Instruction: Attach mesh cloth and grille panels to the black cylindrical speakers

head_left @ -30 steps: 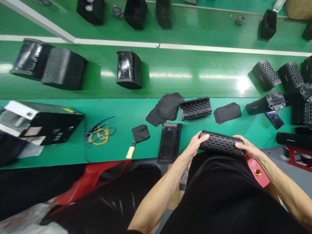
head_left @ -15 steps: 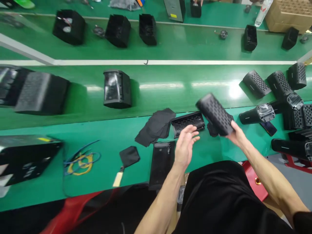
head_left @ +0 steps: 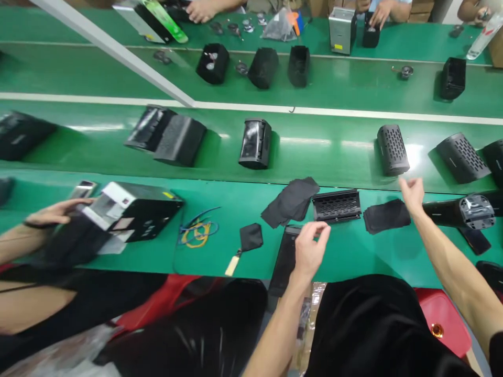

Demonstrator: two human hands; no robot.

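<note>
My left hand (head_left: 312, 248) hovers over the near bench, fingers loosely curled with a gap to the thumb and nothing visible between them. Beside it lie a black flat panel (head_left: 283, 262) and a perforated black speaker cover (head_left: 337, 206), its hollow side up. My right hand (head_left: 412, 195) is empty, thumb and fingers slightly apart, just short of another perforated black speaker housing (head_left: 393, 150) that stands on the green belt. Black mesh sheets lie in a left pile (head_left: 293, 200) and a right pile (head_left: 387, 215), the latter close to my right wrist.
A black cylindrical housing (head_left: 448, 212) and a phone (head_left: 475, 240) lie right of my right forearm. More housings (head_left: 255, 144) stand along the belt. Leftward are coiled cables (head_left: 198, 233), a boxy device (head_left: 137, 209) and a co-worker's hand (head_left: 58, 212). Other people's hands (head_left: 383, 11) work across the line.
My right hand has set the perforated speaker housing down on the belt and let go. My left hand's fingers have curled in. The view has swung left, bringing in a neighbouring co-worker.
</note>
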